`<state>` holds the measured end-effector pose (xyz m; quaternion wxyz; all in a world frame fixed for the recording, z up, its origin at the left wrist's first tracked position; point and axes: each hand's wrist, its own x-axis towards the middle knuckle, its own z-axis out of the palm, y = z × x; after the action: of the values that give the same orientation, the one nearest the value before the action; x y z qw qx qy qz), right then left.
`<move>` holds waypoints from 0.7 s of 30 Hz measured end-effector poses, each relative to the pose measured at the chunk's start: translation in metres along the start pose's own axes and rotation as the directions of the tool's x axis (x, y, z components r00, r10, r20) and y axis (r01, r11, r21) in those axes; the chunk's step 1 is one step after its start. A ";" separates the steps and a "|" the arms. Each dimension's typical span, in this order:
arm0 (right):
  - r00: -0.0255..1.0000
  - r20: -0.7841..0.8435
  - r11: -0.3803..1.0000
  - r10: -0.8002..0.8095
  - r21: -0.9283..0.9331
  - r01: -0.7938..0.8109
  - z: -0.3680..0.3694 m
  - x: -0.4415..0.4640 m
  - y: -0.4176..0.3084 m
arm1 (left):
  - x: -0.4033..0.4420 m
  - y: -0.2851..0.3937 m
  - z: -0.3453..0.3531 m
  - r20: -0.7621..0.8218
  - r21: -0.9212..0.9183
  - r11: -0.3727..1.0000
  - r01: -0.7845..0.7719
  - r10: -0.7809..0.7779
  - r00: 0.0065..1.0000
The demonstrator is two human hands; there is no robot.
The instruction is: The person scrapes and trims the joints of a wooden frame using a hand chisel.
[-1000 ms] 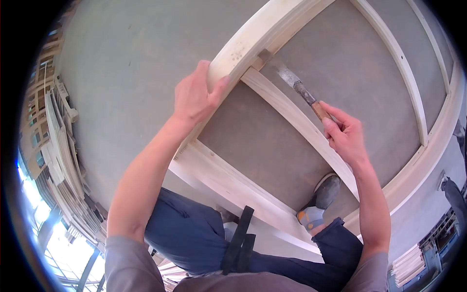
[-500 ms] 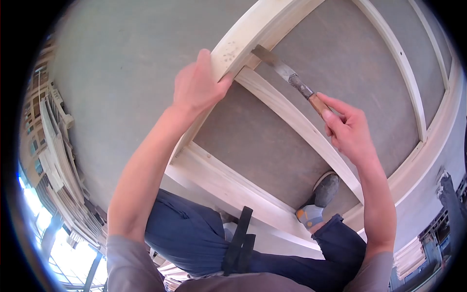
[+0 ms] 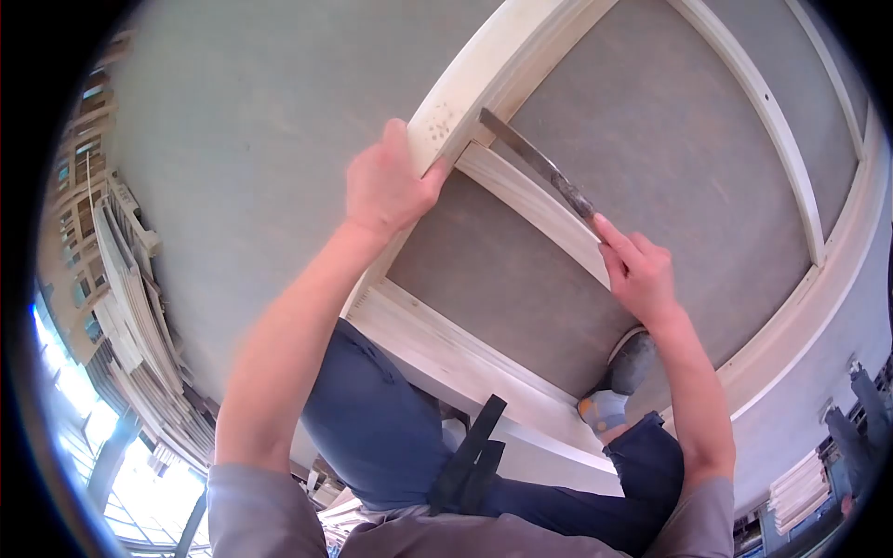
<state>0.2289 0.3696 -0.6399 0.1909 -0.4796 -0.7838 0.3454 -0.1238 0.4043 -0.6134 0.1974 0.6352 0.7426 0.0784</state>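
My left hand [image 3: 389,186] is wrapped over the edge of a pale wooden frame [image 3: 470,79], beside a cluster of small dark marks on its face. In my right hand [image 3: 640,274] is a chisel [image 3: 535,158], held by its handle, which the fingers mostly cover. The blade is turned nearly edge-on and points up and left. Its tip lies close to the inner side of the rail, by the joint with a crossbar [image 3: 530,200]; whether it touches I cannot tell.
The frame lies over a grey floor [image 3: 251,121], with more crossbars [image 3: 777,121] to the right. My shoe [image 3: 631,363] stands inside one bay, near the lower rail. Stacked wooden strips [image 3: 139,316] line the left side, and more boards [image 3: 798,491] lie at lower right.
The chisel has rolled from its flat side to nearly edge-on, and my right hand has moved slightly left and down. My left hand keeps its hold on the frame.
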 end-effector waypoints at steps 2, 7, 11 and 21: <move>0.997 -0.005 0.992 0.079 0.096 -0.078 -0.003 0.003 -0.002 | 0.002 -0.001 0.001 -0.012 0.010 1.000 -0.016 0.016 1.000; 0.848 0.218 0.741 0.483 0.413 -0.529 -0.033 0.021 -0.020 | 0.001 0.002 0.006 -0.005 0.003 1.000 -0.028 0.028 1.000; 0.800 0.320 0.691 0.508 0.403 -0.600 -0.053 0.035 -0.025 | 0.000 0.004 0.004 0.000 0.003 1.000 -0.021 0.021 1.000; 0.749 0.372 0.654 0.549 0.367 -0.662 -0.067 0.053 -0.046 | -0.001 0.009 0.006 0.003 -0.001 1.000 -0.008 0.008 1.000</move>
<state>0.2176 0.4261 -0.5621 0.0844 -0.6089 -0.4831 0.6235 -0.1135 0.4039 -0.6154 0.1984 0.6383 0.7396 0.0784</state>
